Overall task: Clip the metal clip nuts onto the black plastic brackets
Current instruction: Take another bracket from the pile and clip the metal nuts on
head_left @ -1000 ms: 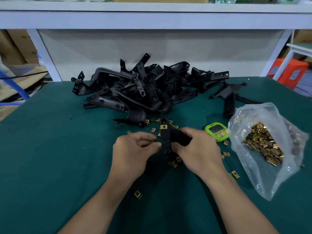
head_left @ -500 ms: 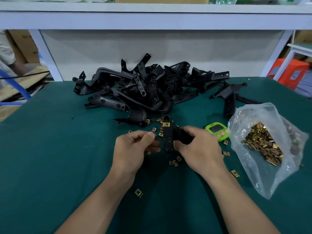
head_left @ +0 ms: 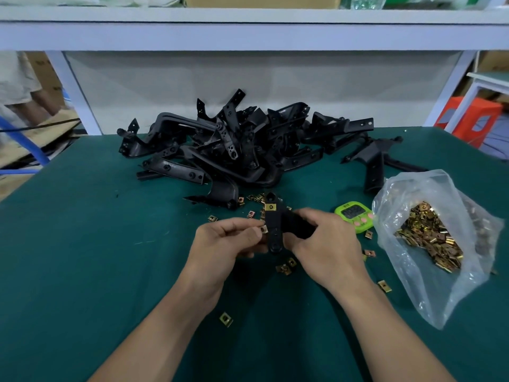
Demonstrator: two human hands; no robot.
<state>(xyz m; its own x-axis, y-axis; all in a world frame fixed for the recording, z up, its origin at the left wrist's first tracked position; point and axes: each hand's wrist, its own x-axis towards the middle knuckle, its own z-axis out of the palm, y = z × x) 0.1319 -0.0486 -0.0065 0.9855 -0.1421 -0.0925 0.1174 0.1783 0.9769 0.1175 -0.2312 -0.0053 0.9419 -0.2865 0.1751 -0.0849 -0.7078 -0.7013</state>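
1. Dark green tabletop [head_left: 82,244] fills the view, with a white shelf frame [head_left: 248,34] across the back.
2. Near the middle, the held bracket [head_left: 274,232] stands roughly upright, lifted off the surface between the two hands.
3. Curled round its right side, the right hand [head_left: 325,241] grips it firmly.
4. One fitted clip nut [head_left: 270,206] sits clipped near the bracket's top end, above both hands.
5. At the bracket's left edge, about midway down, the left hand [head_left: 225,241] pinches the pinched clip nut [head_left: 264,229] between thumb and forefinger, touching the plastic.
6. Some loose clip nuts [head_left: 285,267] lie scattered on the tabletop under and around the hands.
7. Farther back, the bracket pile [head_left: 237,150] is heaped in a tangle.
8. On the right, a green timer [head_left: 354,216] lies just beside a clear plastic bag [head_left: 413,188] that holds many more clip nuts.
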